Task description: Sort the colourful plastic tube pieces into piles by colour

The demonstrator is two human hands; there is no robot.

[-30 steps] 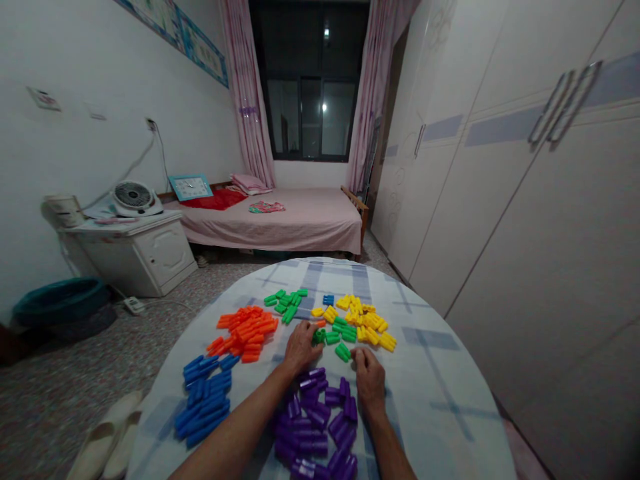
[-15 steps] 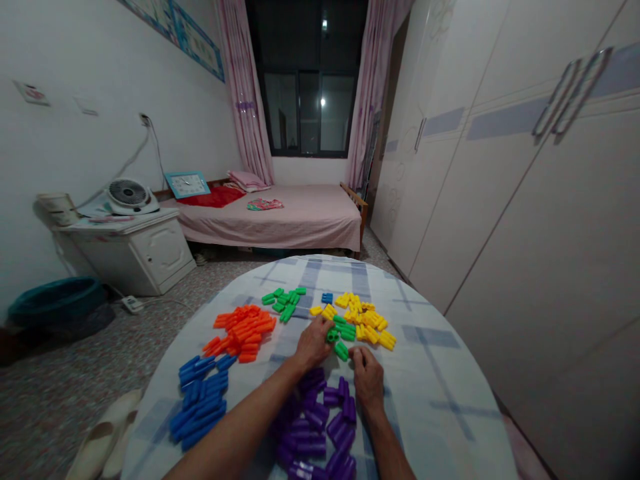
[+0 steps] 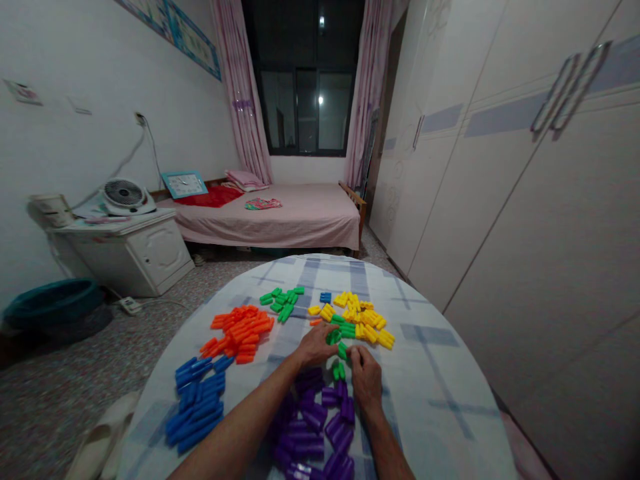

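Note:
My left hand (image 3: 316, 344) reaches over the middle of the table, its thumb and fingers curled round a green plastic block (image 3: 333, 337). My right hand (image 3: 367, 377) is closed, its fingertips at the edge of another small green block (image 3: 343, 351). A separate green block (image 3: 339, 371) lies between the hands, just above a heap of purple tube-shaped blocks (image 3: 313, 415). Beyond my fingers, more green blocks (image 3: 346, 329) touch a pile of yellow blocks (image 3: 369, 320). A single orange block (image 3: 315, 323) lies by my left fingers.
On the checked tablecloth (image 3: 425, 387) are piles of orange blocks (image 3: 243, 331), blue blocks (image 3: 197, 407) and green blocks (image 3: 284, 301), plus a small blue block (image 3: 325, 297). Beyond stand a bed (image 3: 300, 217), a white cabinet (image 3: 157, 253) with a fan (image 3: 126, 195), and a wardrobe (image 3: 525, 253).
A green block now lies between my hands above the purple heap. The orange block beside my left fingers has come into view. The block at my right fingertips has turned slightly.

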